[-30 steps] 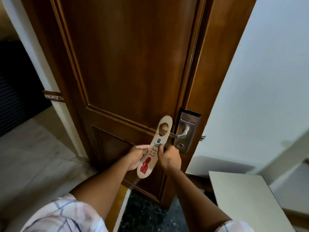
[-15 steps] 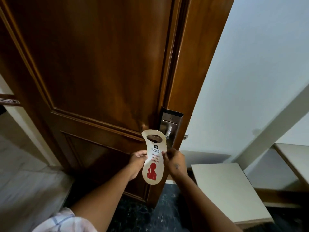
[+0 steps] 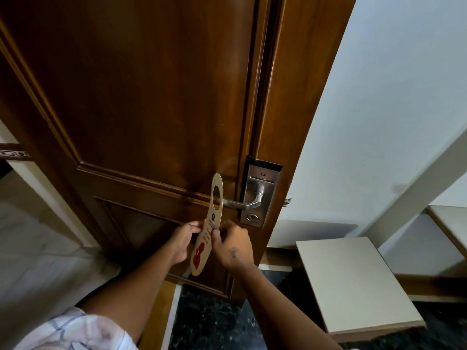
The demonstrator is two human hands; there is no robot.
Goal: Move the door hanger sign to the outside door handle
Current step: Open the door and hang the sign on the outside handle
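Observation:
A beige door hanger sign [image 3: 205, 238] with a red figure and red lettering stands edge-on to me in front of the dark wooden door [image 3: 141, 97]. Its top hole sits at the free tip of the silver lever handle [image 3: 240, 203], which juts left from a metal lock plate [image 3: 260, 195]. My left hand [image 3: 183, 239] pinches the sign's left edge at mid-height. My right hand [image 3: 233, 245] pinches the right edge opposite. Whether the lever passes through the hole I cannot tell.
The door stands ajar, its edge at the right by a white wall [image 3: 379, 109]. A low cream-topped table [image 3: 353, 281] stands right of my right arm. Pale tiled floor [image 3: 38, 261] lies to the left, dark speckled floor [image 3: 207, 319] below.
The sign has turned from facing me to edge-on and risen, so its hole is now level with the lever's tip. Both hands kept their hold. My view shifted slightly.

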